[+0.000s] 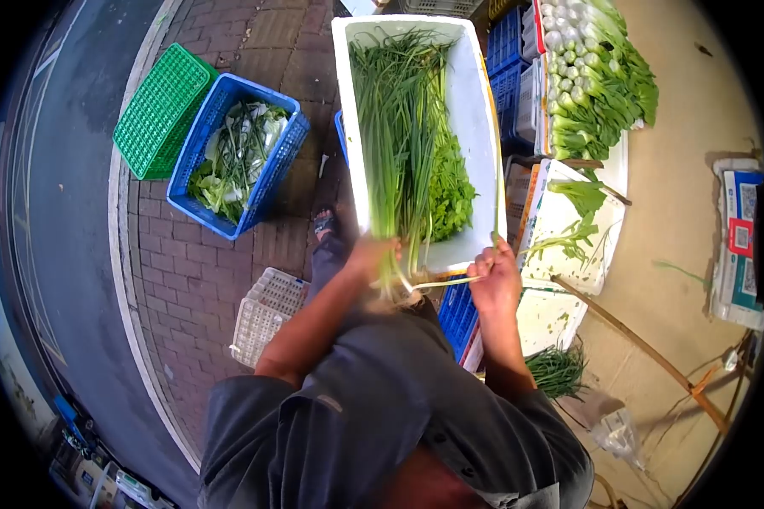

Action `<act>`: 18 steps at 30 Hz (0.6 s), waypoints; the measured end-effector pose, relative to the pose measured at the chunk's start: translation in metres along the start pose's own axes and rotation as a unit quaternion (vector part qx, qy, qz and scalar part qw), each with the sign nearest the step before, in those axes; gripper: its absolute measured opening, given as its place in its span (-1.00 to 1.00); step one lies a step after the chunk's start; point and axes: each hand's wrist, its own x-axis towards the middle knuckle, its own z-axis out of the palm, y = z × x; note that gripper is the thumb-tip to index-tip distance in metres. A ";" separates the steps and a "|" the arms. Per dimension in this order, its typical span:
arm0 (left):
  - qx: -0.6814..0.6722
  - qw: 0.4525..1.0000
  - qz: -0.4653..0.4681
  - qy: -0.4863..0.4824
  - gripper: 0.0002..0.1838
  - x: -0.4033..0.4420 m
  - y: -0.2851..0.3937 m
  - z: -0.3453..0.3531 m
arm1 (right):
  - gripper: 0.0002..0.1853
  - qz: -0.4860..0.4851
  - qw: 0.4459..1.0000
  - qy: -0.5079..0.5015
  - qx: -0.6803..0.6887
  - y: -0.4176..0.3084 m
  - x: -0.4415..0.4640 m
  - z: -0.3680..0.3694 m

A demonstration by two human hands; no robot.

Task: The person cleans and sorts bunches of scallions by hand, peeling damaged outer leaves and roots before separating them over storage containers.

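A white foam box (481, 119) stands in front of me. Inside it lies a long bunch of spring onions (390, 127), with leafy green herbs (452, 195) beside them. My left hand (373, 257), partly blurred, is closed around the pale lower stalks at the near end of the box. At the near right corner, my right hand (496, 276) is closed in a pinch on one thin spring onion stalk (450, 282), which stretches across from the bunch. The root ends below my left hand are smeared by motion.
On the left pavement stand a blue crate (178, 182) with leaf scraps and a green crate (157, 110). A white basket (267, 314) sits near my leg. Right are stacked leafy greens (607, 76), a white board (552, 318), a wooden stick (637, 339) and dark green chives (558, 371).
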 end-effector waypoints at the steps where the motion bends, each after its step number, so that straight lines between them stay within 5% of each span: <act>1: 0.004 1.000 0.015 0.005 -0.83 0.003 -0.002 0.000 | -0.66 -0.003 0.999 -0.021 0.031 -0.007 0.001 0.002; 5: 0.065 0.996 0.000 0.055 -0.67 0.005 -0.001 0.000 | -0.75 0.006 0.975 -0.156 0.156 -0.048 -0.003 0.014; 8: 0.123 0.991 0.008 0.049 -0.64 -0.010 0.010 0.006 | -0.71 -0.063 0.989 -0.066 0.119 -0.068 -0.026 0.048; 10: 0.131 0.991 0.008 0.010 -0.62 -0.017 0.018 0.011 | -0.71 -0.036 0.991 -0.122 0.038 -0.050 0.001 0.031; 18: 0.265 0.959 0.099 0.008 -0.60 -0.029 0.017 0.010 | -0.77 0.092 0.953 0.003 -0.288 0.111 0.123 0.061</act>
